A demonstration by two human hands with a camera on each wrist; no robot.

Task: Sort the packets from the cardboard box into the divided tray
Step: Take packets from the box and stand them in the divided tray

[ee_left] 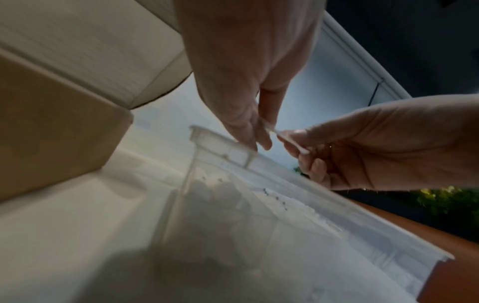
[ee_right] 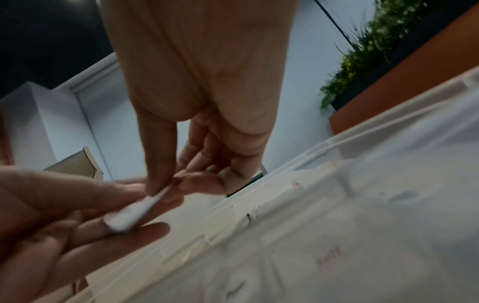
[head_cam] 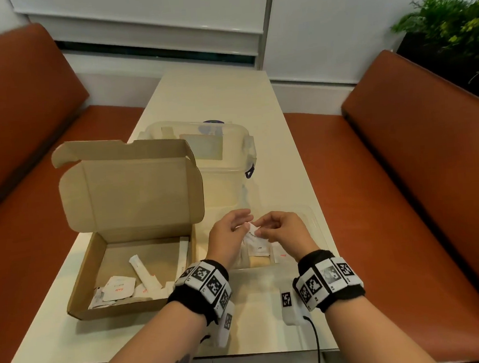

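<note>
Above the clear divided tray [head_cam: 312, 213] my two hands meet over one small white packet [head_cam: 252, 233]. My right hand [head_cam: 260, 231] pinches its upper end between thumb and forefinger [ee_right: 158, 180]. The other end lies between the thumb and fingers of my left hand [head_cam: 245, 223], where the packet [ee_right: 127, 219] rests on the fingers. From the left wrist, the packet [ee_left: 287, 140] shows edge-on between both hands. A few packets [head_cam: 258, 249] lie in the tray under my hands. The open cardboard box [head_cam: 80, 277] stands to the left, holding several packets [head_cam: 118, 289] and a white stick sachet [head_cam: 141, 270].
A clear lidded storage tub [head_cam: 216, 154] stands behind the tray, partly behind the box's raised lid [head_cam: 131, 186]. Brown benches [head_cam: 417, 183] flank the narrow cream table [head_cam: 282, 155]. A green plant [head_cam: 453, 19] sits at the back right. A small white tagged device [head_cam: 288, 305] with a cable lies near the front edge.
</note>
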